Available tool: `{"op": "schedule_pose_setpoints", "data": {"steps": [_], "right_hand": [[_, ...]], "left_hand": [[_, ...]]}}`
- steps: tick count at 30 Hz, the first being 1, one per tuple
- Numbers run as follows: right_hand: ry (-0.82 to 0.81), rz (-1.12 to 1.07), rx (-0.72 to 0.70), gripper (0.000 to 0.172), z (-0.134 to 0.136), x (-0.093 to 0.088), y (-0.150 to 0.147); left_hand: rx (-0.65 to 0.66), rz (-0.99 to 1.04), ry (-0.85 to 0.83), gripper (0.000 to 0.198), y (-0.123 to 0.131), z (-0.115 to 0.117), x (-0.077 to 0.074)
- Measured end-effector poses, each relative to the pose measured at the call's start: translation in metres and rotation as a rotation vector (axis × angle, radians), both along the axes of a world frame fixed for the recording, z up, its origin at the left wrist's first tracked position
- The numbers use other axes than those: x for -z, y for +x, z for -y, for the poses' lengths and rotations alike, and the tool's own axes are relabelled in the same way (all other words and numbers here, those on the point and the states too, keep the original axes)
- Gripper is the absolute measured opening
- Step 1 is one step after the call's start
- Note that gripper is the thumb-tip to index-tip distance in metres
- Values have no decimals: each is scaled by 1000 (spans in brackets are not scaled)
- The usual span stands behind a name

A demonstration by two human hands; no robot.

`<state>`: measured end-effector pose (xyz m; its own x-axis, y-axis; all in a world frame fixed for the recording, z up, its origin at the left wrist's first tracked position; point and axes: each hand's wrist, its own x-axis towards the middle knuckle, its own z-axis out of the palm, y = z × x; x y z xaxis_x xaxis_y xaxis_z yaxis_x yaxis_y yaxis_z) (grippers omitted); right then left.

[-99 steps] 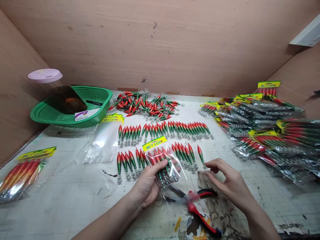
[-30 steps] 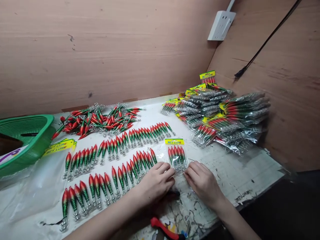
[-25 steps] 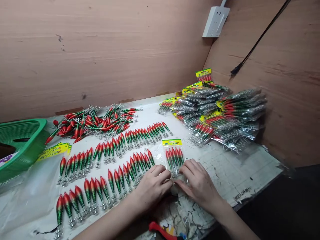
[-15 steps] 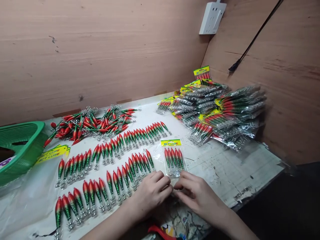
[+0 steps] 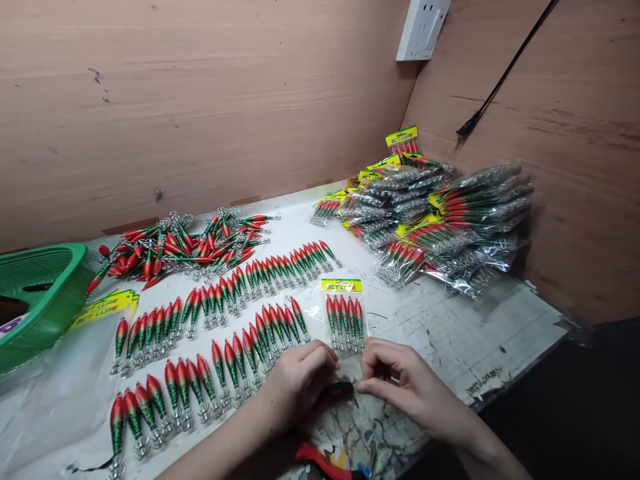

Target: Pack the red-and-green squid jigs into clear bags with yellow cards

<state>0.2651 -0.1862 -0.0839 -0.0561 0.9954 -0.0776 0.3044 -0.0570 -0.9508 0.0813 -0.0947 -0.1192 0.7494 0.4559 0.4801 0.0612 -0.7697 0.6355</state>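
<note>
The table point(image 5: 480, 333) carries a far-right heap of packs point(image 5: 440, 220), a loose pile point(image 5: 185, 243) far left beside a basket point(image 5: 45, 293), and two rows point(image 5: 220, 320) of lures. Since half a second ago both hands have slid nearer, off the filled bag point(image 5: 343, 317), which lies flat mid-table. The left hand point(image 5: 300, 383) and right hand point(image 5: 400, 380) are curled at its near edge; what they pinch I cannot tell, perhaps the flap

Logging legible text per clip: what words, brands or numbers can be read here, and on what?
"BCT LURE": yellow header card of the filled bag by both hands.
"BCT LURE": topmost card of the packed bags.
"LURE": empty bag headers, partly readable.
Other stacked cards and the basket's label: too blurred or cut off.
</note>
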Motion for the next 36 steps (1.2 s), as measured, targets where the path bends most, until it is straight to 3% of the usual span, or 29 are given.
{"op": "schedule_pose_setpoints", "data": {"steps": [4, 12, 18, 21, 25, 27, 29, 30, 32, 34, 36], "right_hand": [[24, -22, 82, 12, -1, 2, -1], [-104, -102, -22, 11, -10, -2, -11], [-118, -151, -79, 23, -12, -3, -10], [-97, -98, 117, 40, 0, 9, 9], [24, 124, 637, 44, 31, 24, 66], [92, 274, 883, 38, 46, 26, 90], [199, 537, 955, 33, 54, 27, 99], [276, 682, 878, 31, 55, 27, 95], [471, 914, 549, 27, 52, 28, 76], [642, 996, 199, 29, 42, 31, 50], [786, 1025, -8, 28, 30, 35, 26]], "left_hand": [[51, 26, -34, 16, 0, 0, -1], [-14, 63, -65, 15, -1, 4, 4], [-2, 46, -24, 13, -1, 6, -1], [-74, 14, -56, 12, -3, 7, -4], [-115, -73, -262, 13, -8, 7, -2], [-106, -115, -239, 14, -10, 7, 1], [-114, -149, -101, 25, -12, 6, 2], [-121, -163, -5, 30, -12, 4, 1], [-116, -190, 200, 30, -14, -1, -2], [-59, -208, 375, 22, -14, -7, -5], [22, -206, 473, 15, -13, -13, -6]]}}
